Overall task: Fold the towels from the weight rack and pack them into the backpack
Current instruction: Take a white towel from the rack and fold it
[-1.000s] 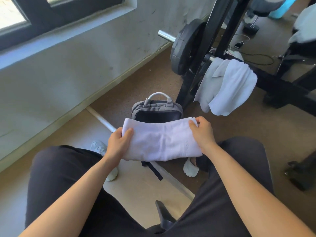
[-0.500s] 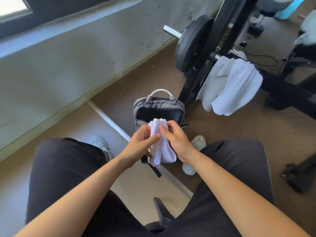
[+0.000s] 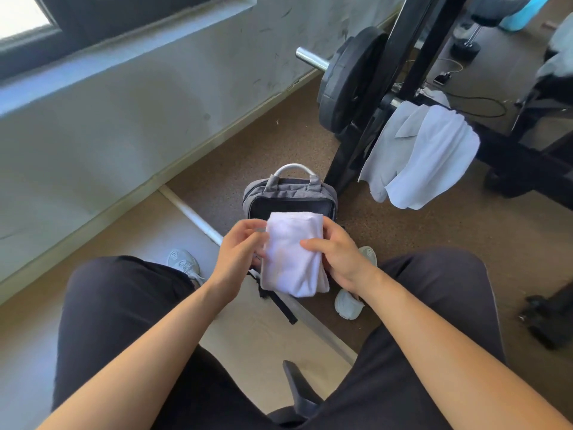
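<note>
Step in hand: the fold looks done. The folded towel (image 3: 291,256) is a compact upright bundle, so I judge the packing step is about to begin.
Left hand (image 3: 238,252): its fingers are curled onto the bundle's left edge and grip it.
Right hand (image 3: 338,259): the thumb lies across the bundle's front and the other fingers wrap behind the right edge, holding it.
Towel's place: it is in the air between the two sets of fingers, off lap and floor.
Backpack (image 3: 291,193): it stands just beyond the fingertips and lower, with its dark mouth facing up.
Next move: probably carry the bundle forward and down into that mouth, keeping the layers pinched so the fold does not spring open.
Left to do: the draped towels (image 3: 428,156) hang on the weight rack (image 3: 511,147), well beyond the right fingertips and to their right.
Hard to tell: the backpack's inside is too dark to read, and the bundle covers its front. The right fingers behind the towel are hidden. The rack is cut off at the frame edge.
</note>
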A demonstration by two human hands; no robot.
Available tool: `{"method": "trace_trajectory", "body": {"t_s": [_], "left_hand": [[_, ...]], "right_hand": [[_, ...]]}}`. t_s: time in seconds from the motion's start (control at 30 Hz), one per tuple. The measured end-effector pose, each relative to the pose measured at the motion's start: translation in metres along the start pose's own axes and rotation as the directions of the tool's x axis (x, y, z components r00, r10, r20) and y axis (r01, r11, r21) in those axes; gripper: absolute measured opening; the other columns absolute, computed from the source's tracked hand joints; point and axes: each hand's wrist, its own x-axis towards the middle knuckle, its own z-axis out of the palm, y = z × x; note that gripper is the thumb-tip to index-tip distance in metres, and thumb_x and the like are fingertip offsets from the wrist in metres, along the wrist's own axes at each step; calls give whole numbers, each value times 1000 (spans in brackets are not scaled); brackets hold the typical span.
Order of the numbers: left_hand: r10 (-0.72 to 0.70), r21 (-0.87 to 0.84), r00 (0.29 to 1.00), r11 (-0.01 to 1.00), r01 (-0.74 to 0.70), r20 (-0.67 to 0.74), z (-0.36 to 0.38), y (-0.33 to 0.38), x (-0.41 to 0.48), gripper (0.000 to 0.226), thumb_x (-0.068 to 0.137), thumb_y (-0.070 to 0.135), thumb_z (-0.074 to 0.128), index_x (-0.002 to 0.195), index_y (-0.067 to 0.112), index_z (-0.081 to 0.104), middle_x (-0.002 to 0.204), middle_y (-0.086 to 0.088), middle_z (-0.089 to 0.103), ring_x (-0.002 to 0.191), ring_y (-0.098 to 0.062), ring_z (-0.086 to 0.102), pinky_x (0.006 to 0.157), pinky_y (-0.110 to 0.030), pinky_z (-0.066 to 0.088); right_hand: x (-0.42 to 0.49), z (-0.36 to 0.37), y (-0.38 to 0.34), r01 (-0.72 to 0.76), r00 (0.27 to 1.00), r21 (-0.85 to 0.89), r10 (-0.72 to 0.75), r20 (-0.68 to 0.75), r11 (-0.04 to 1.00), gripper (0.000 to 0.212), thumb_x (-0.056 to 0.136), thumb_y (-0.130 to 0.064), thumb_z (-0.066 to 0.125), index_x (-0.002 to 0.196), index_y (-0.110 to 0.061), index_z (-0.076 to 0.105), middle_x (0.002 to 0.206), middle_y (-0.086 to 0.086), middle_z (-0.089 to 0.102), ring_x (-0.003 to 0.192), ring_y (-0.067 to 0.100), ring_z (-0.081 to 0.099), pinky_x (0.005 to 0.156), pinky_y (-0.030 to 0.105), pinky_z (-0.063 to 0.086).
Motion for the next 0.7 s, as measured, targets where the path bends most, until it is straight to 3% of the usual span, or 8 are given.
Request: {"method": "trace_trajectory", "body": {"t_s": [0.1,0.17,0.23,0.3,0.37,0.5,0.6,0.7], "left_hand": [[-150,-32,987,988,148,-60,-8,-2,6,50,66,47,71,101,12,66,99,-10,62,85,-23,58,70,-28,45],[-311,-128,950,941,312,28,-13,-3,6,70,68,63,72,120,16,67,108,-5,73,93,-22,70,83,-35,52],[-326,-202,922,908,366,208,-15,-3,3,70,78,68,62,132,23,63,116,-2,77,102,-22,75,90,-39,54],[-248,-241,915,912,331,319,-11,-2,-1,62,89,62,56,138,25,60,128,-3,73,112,-23,72,91,-39,55],[-233,-254,935,919,302,267,-6,-1,-1,63,86,48,67,140,16,59,128,-8,73,116,-26,71,95,-41,55],[-118,-254,976,953,162,182,-11,-4,5,54,89,28,72,138,10,59,127,-16,72,113,-31,72,82,-38,60],[-50,-215,969,971,103,242,-13,0,4,48,94,21,71,140,12,57,130,-17,70,116,-33,70,84,-38,59],[-6,-148,946,987,57,323,-12,2,1,49,94,18,70,140,11,54,131,-18,69,118,-35,69,88,-39,58]], "right_hand": [[-3,-3,-7,-38,999,262,27,47,964,40,89,6,60,126,-11,62,119,15,70,114,33,65,99,45,52],[-5,-5,-9,-70,996,394,39,86,916,44,92,6,57,131,-14,61,122,14,69,116,31,65,99,46,53],[-5,-6,-7,-93,991,407,46,123,909,50,91,8,57,135,-16,57,129,15,66,121,34,63,99,49,54],[-3,-6,-2,-122,988,321,86,127,939,52,90,9,59,136,-15,56,133,19,62,124,38,59,99,52,54],[-2,-5,3,-157,984,233,130,125,960,55,88,7,64,139,-9,52,139,23,56,125,40,58,98,54,54],[-1,-7,3,-214,973,160,196,122,964,59,86,-4,73,140,-11,50,140,19,57,125,37,59,103,58,50],[-4,-8,-6,-292,952,171,269,145,941,46,89,-22,72,133,-17,62,129,13,68,117,32,66,104,52,50],[-10,-8,-13,-344,933,174,315,175,923,36,88,-23,70,123,-15,68,122,12,72,109,27,71,98,43,53]]}}
